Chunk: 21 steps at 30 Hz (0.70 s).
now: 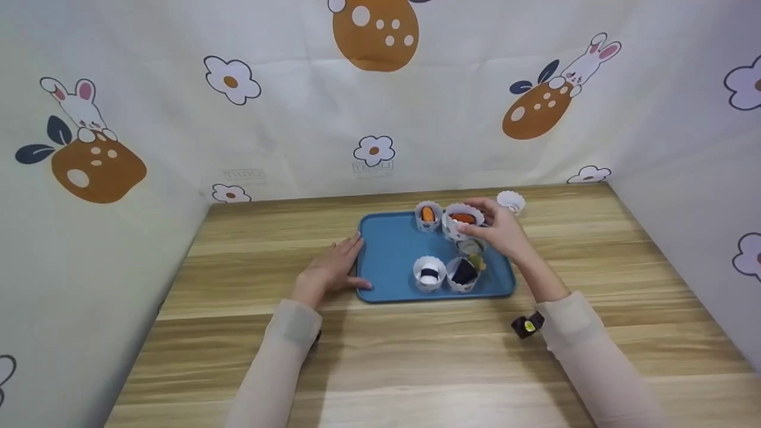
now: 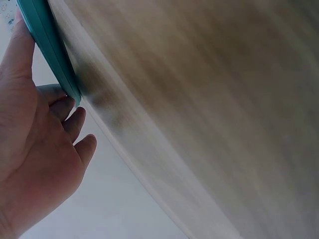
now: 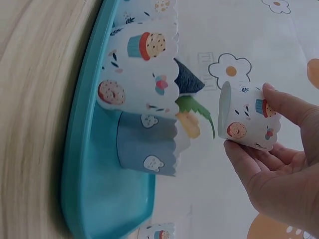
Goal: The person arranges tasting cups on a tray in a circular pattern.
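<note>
My right hand (image 1: 496, 229) pinches a white paper baking cup (image 3: 246, 115) between thumb and fingers, raised above the blue tray (image 1: 392, 255). An orange-red toy sushi piece (image 1: 462, 219) shows inside that cup. My left hand (image 1: 333, 267) rests at the tray's left edge, fingers along the rim and thumb at the near corner. Also on the tray are a cup with an orange piece (image 1: 428, 215), a cup with a white, black-banded piece (image 1: 429, 273), and a cup with a black triangle (image 1: 464, 271). Another cup (image 1: 471, 246) is partly hidden below the held one.
A white paper cup (image 1: 511, 203) stands on the table behind the tray's right corner. Dark sushi rolls (image 1: 526, 326), one with a yellow centre, lie near my right sleeve. Something dark peeks out beside my left sleeve. Patterned cloth walls (image 1: 285, 131) enclose the wooden table.
</note>
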Available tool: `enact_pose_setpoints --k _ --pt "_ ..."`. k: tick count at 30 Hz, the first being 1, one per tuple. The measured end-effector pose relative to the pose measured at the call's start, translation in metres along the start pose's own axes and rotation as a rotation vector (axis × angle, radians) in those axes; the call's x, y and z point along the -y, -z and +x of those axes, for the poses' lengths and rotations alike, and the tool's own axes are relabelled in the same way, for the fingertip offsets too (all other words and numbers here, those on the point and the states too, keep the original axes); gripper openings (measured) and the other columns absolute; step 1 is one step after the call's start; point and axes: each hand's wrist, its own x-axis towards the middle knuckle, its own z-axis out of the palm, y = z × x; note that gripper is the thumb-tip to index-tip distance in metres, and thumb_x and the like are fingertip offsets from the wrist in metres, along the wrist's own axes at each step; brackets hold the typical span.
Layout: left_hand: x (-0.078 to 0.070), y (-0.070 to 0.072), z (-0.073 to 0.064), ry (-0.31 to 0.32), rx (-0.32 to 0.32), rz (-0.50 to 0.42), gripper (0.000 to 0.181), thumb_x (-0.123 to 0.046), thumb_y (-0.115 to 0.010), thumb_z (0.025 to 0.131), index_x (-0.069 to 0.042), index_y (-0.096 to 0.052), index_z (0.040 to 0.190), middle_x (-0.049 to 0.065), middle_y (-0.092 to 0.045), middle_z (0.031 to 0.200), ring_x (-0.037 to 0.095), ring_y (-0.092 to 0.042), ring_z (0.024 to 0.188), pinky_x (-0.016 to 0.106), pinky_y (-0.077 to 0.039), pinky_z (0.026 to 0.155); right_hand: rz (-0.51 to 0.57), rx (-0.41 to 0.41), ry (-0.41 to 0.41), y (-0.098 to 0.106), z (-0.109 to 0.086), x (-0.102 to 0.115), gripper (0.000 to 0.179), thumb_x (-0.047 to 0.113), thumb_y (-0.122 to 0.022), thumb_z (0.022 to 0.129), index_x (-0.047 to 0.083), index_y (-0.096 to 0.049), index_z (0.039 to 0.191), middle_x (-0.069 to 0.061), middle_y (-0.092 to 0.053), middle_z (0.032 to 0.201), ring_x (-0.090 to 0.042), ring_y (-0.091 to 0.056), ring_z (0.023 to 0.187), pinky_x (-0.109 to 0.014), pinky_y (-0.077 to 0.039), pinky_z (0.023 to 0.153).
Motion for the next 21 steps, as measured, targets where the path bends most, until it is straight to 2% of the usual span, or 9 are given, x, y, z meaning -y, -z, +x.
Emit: enact_pose_setpoints --k 4,15,21 --pt "0.001 0.0 0.0 -0.003 -0.002 0.018 0.104 -0.055 -0.068 0.088 -0.002 -0.014 0.159 0.017 -0.006 0.168 0.031 -0.01 0.157 0.048 -0.013 0.128 -0.005 0.0 0.026 -0.006 0.002 0.005 0.061 0.015 -0.075 0.089 -0.005 -0.05 0.14 -0.025 -0.053 0.142 -0.038 -0.051 0.133 -0.05 -0.037 0.118" --pt "0.002 -0.001 0.002 -0.005 0.0 0.029 0.102 -0.055 -0.067 0.089 -0.002 -0.015 0.159 0.016 -0.007 0.169 0.032 -0.011 0.156 0.05 -0.013 0.128 0.008 0.025 0.046 -0.03 0.006 0.015 0.057 0.009 -0.075 0.088 -0.005 -0.051 0.138 -0.025 -0.056 0.138 -0.038 -0.055 0.131 -0.05 -0.046 0.111" --pt "0.0 0.0 0.001 0.007 0.008 0.031 0.102 -0.056 -0.067 0.089 -0.003 -0.014 0.16 0.016 -0.006 0.169 0.032 -0.01 0.157 0.049 -0.013 0.128 -0.015 0.054 0.046 -0.043 0.005 0.017 0.059 0.014 -0.075 0.089 -0.003 -0.051 0.14 -0.022 -0.056 0.139 -0.037 -0.056 0.129 -0.05 -0.048 0.107"
